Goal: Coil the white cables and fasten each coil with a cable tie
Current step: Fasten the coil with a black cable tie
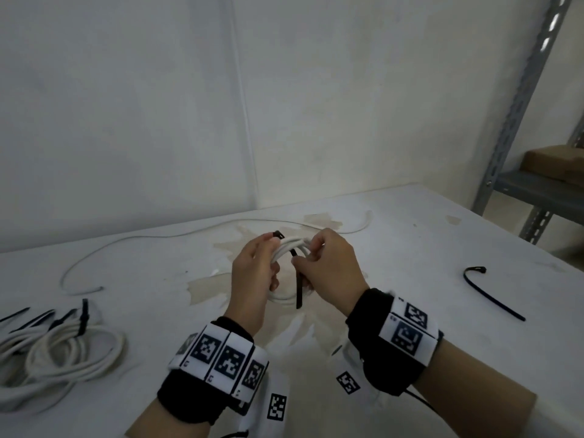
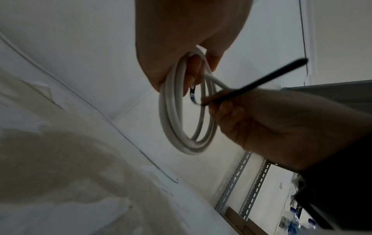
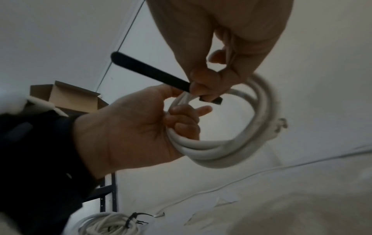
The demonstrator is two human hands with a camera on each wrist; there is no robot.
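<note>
the left hand (image 1: 252, 273) held a small white cable coil (image 1: 289, 248) above the middle of the table (image 1: 426, 241), its fingers (image 3: 183, 120) curled through the loop and round the bundled turns, thumb on top near the head of a black cable tie (image 1: 298, 286). the right hand (image 1: 328, 267) met it from 3 o'clock, its fingers (image 3: 203, 82) pinching the tie where it crossed the coil, while the free tail of the strap hung down toward 6 o'clock in the head view. in the left wrist view the coil (image 2: 187, 111) hung as a clean ring below the left hand, the tie (image 2: 251, 84) blurred across it. whether the tail had entered the tie's head could not be told.

at 8 o'clock on the table lay finished coils (image 1: 60, 352) bound with black ties, with loose ties (image 1: 34, 317) just beside them. an uncoiled white cable (image 1: 151, 238) trailed along the far edge from 10 to 1 o'clock. a spare black tie (image 1: 493, 295) lay well apart at 3 o'clock. a metal shelf (image 1: 537, 184) with a cardboard box (image 1: 553, 162) stood at 2 o'clock.
</note>
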